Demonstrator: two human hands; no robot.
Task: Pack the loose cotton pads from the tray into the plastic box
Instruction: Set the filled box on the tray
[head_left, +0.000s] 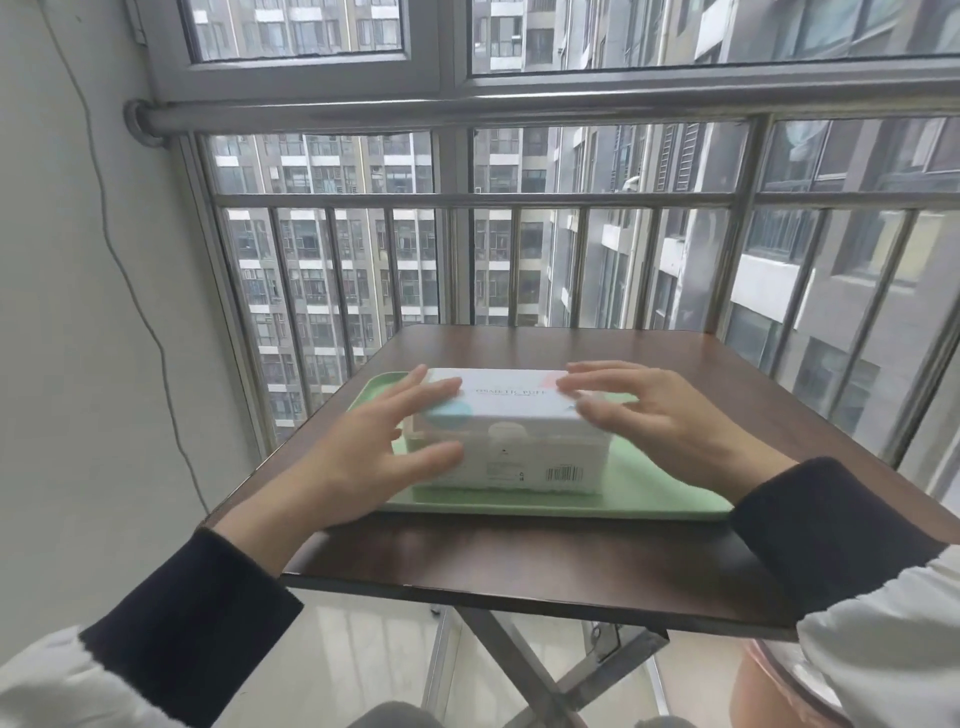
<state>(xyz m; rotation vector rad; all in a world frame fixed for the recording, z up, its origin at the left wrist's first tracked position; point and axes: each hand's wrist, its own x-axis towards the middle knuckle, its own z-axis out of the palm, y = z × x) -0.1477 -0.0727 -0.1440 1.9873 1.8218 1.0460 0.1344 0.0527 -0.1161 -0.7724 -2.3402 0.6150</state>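
The plastic box (511, 441), lid on, sits mid-tray on the green tray (649, 499) atop the desk (519, 551). Above the tray, the left hand (374, 447) and right hand (649, 415) flank the box's ends, fingers spread straight.

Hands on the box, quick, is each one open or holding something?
Left hand: open, fingers spread against the plastic box.
Right hand: open, fingers spread on its right end.

The left cuff (192, 613) and the right cuff (831, 530) are dark, long and close-fitting (black or deep navy, hard to tell); behind each swells a puffy white outer sleeve (893, 649), gathered where it meets the cuff.
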